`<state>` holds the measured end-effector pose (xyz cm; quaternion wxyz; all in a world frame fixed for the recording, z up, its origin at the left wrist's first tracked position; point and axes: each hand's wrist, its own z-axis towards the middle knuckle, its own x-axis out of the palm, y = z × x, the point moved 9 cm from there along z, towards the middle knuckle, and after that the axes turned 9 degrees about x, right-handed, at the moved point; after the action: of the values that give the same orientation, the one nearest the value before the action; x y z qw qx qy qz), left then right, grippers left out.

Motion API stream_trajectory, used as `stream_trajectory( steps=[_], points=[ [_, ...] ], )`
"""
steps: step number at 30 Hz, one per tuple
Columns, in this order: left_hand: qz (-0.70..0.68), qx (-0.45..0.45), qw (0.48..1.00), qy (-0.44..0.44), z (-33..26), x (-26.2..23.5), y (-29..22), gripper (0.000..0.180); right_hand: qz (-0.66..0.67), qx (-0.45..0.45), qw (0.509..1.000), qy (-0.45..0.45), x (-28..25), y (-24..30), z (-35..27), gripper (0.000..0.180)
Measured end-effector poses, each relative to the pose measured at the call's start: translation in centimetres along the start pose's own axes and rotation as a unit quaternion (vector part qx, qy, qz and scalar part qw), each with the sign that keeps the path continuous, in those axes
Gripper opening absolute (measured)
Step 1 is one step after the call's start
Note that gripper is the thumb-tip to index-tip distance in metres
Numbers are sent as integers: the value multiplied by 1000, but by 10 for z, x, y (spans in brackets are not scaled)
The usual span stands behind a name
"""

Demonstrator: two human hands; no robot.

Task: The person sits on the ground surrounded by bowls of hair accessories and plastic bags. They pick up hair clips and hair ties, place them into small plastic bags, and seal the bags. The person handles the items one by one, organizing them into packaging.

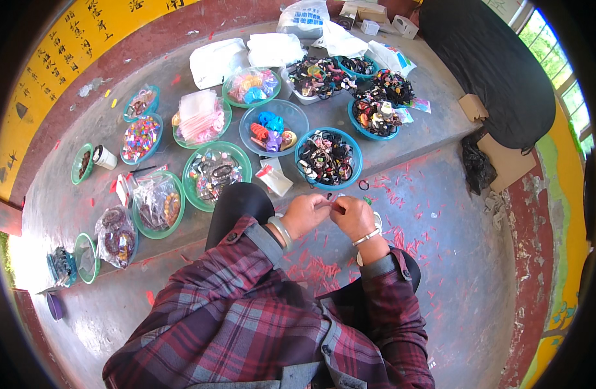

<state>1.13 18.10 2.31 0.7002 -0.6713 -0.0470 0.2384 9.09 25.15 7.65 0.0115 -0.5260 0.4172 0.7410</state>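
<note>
My left hand (304, 215) and my right hand (355, 219) meet in front of my knees, fingertips pinched close together. Between them is a small dark reddish bit, too small to make out. Just beyond my hands stands a blue basin (358, 165) heaped with black hair ties (325, 155) that carry small colourful charms. A single dark ring-shaped hair tie (364, 185) lies on the ledge beside that basin. Left of it is a small clear packet (274, 180) with a red and white part.
Several basins of hair accessories spread leftward, including a green basin (245, 163), a clear blue basin (304, 120) and a basin of colourful beads (141, 137). White bags (217, 63) lie behind. Red scraps (317, 268) litter the floor. A black-covered bulky object (486, 71) stands at right.
</note>
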Motion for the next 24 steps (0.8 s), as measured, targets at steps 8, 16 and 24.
stream_trajectory(
  steps=[8,16,24],
  points=[
    [-38,23,994,-104,-1,-8,9,17,-89,-134,981,-112,-13,50,-13,8],
    [73,99,981,-153,-4,-25,-24,18,-73,-133,973,-174,-26,54,-15,8],
    [-27,28,987,-155,1,-51,-14,18,154,-26,984,-81,-22,22,8,12]
  ],
)
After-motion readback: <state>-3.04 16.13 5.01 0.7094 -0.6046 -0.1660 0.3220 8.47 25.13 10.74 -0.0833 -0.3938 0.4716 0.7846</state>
